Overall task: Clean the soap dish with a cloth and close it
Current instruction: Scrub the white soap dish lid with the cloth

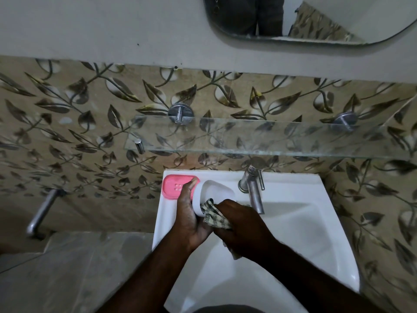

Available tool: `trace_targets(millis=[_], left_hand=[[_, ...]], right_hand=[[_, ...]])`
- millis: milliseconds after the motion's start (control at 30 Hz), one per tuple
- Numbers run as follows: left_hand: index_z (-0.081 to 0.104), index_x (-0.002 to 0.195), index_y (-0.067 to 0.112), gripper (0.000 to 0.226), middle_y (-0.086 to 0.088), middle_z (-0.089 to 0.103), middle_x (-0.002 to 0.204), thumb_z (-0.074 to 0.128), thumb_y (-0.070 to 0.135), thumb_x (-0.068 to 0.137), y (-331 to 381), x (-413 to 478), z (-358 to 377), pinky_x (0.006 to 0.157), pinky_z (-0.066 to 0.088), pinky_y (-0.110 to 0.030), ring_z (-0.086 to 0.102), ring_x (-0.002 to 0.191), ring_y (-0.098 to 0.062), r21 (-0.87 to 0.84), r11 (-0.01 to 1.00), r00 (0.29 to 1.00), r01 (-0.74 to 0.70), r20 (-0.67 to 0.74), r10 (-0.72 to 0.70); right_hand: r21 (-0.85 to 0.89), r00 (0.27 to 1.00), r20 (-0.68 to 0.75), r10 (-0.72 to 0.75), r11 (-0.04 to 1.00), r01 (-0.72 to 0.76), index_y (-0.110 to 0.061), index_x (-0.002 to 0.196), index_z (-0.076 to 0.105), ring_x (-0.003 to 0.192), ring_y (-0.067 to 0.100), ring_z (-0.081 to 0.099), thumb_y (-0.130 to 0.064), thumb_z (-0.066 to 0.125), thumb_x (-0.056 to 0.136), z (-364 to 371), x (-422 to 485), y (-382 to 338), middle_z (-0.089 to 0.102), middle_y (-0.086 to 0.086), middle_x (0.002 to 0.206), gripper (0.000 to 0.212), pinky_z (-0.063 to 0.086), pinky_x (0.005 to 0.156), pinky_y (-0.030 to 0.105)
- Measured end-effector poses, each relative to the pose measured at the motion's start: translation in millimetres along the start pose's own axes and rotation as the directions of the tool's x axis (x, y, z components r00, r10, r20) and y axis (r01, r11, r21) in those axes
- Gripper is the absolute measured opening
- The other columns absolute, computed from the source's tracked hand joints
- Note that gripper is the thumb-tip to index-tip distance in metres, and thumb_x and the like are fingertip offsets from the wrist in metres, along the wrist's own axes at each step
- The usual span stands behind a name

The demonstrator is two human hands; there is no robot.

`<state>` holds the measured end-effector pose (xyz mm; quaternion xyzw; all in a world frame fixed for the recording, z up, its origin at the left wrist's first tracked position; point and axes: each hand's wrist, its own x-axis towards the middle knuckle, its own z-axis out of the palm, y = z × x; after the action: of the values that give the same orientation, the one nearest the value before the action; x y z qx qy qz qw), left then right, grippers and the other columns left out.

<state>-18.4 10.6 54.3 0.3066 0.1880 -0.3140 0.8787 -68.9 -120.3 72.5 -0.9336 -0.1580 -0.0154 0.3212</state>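
Observation:
My left hand (189, 219) grips a white soap dish part (214, 194), tilted so its hollow faces up and to the right, above the sink's left side. My right hand (242, 227) holds a checked green-and-white cloth (215, 216) pressed against the white part's lower edge; the cloth's tail hangs out below my palm. The pink soap dish part (174, 185), with small holes in its middle, lies flat on the sink's back left corner, partly behind my left fingers.
The white sink (304, 222) has a steel tap (253, 190) at its back, just right of my hands. A glass shelf (270, 136) juts out above it. A mirror (304, 16) hangs higher up, and a steel pipe (41, 213) sticks out at the left.

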Motion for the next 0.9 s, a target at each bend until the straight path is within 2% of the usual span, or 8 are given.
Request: trace_targets(millis=[100,167,300,433,533,633,733,900], left_hand=[[0.066,0.114,-0.001,0.072,-0.027,0.065,0.109,0.066,0.057,0.071,-6.0,-1.6,-0.7,0.091,0.052,-0.045,0.065,0.101,-0.037,0.048,0.997,0.998,-0.058,0.016,0.058],[0.069,0.111,0.000,0.071,-0.026,0.065,0.108,0.067,0.058,0.071,-13.1,-1.2,1.1,0.093,0.052,-0.042,0.066,0.099,-0.033,0.075,0.991,0.994,-0.107,0.004,0.107],[0.076,0.091,0.003,0.067,-0.020,0.072,0.088,0.055,0.064,0.073,-12.3,0.4,0.6,0.083,0.053,-0.039,0.069,0.082,-0.031,0.097,0.989,0.992,-0.108,-0.051,0.114],[0.072,0.094,0.007,0.057,-0.018,0.071,0.079,0.056,0.059,0.078,5.6,5.0,-1.3,0.081,0.050,-0.041,0.065,0.074,-0.032,0.084,0.989,0.989,-0.119,-0.079,0.125],[0.071,0.097,0.008,0.057,-0.018,0.072,0.081,0.057,0.061,0.079,6.7,6.7,2.7,0.076,0.053,-0.038,0.067,0.073,-0.031,0.146,0.986,0.990,-0.085,-0.101,0.100],[0.073,0.101,0.009,0.064,-0.020,0.073,0.094,0.057,0.066,0.077,8.4,7.3,4.5,0.084,0.053,-0.043,0.069,0.084,-0.033,0.121,0.991,0.990,-0.065,-0.120,0.079],[0.068,0.116,0.014,0.071,-0.018,0.068,0.119,0.053,0.071,0.077,10.2,6.1,-0.3,0.103,0.043,-0.052,0.063,0.109,-0.035,0.068,0.995,0.992,-0.068,-0.105,0.075],[0.063,0.126,0.015,0.080,-0.017,0.064,0.127,0.043,0.078,0.079,6.7,2.2,-13.8,0.110,0.033,-0.058,0.057,0.121,-0.037,-0.006,1.000,0.999,-0.031,0.008,0.031]], right_hand=[[0.213,0.984,-0.058,0.166,0.966,-0.150,-0.034,0.071,0.047,0.052,0.009,0.057,-0.031,0.061,0.086,1.2,1.7,-5.2,0.056,-0.009,0.058,0.021,0.051,0.058,0.031],[0.281,0.964,-0.100,0.246,0.936,-0.210,-0.028,0.066,0.050,0.060,0.013,0.059,-0.028,0.063,0.085,1.6,6.4,-14.0,0.062,-0.004,0.063,0.023,0.050,0.062,0.037],[0.300,0.988,0.066,0.137,0.942,-0.151,-0.027,0.078,0.053,0.069,0.019,0.058,-0.016,0.055,0.080,4.4,2.4,-24.3,0.057,-0.004,0.074,0.012,0.051,0.066,0.034],[-0.226,0.983,0.180,-0.039,0.971,0.080,-0.029,0.110,0.053,0.092,0.021,0.061,-0.030,0.051,0.079,3.7,-14.5,7.2,0.060,-0.009,0.110,0.032,0.051,0.071,0.030],[-0.284,0.996,0.075,-0.052,0.956,0.071,-0.033,0.109,0.059,0.087,0.018,0.066,-0.033,0.058,0.077,3.2,-12.6,14.1,0.068,-0.012,0.107,0.032,0.056,0.067,0.030],[-0.055,0.987,0.041,0.157,0.986,-0.155,-0.027,0.078,0.061,0.068,0.013,0.067,-0.030,0.054,0.078,-6.5,2.2,5.6,0.068,-0.002,0.074,0.007,0.052,0.061,0.028],[0.273,0.935,0.017,0.353,0.898,-0.344,-0.018,0.058,0.053,0.052,0.004,0.054,-0.031,0.055,0.073,-21.4,15.6,4.4,0.057,-0.003,0.055,0.020,0.043,0.056,0.027],[0.785,0.833,0.131,0.538,0.457,-0.419,0.005,0.093,0.062,0.065,0.024,0.060,-0.005,0.059,0.084,-39.9,13.0,7.9,0.066,0.018,0.078,0.014,0.047,0.057,0.027]])
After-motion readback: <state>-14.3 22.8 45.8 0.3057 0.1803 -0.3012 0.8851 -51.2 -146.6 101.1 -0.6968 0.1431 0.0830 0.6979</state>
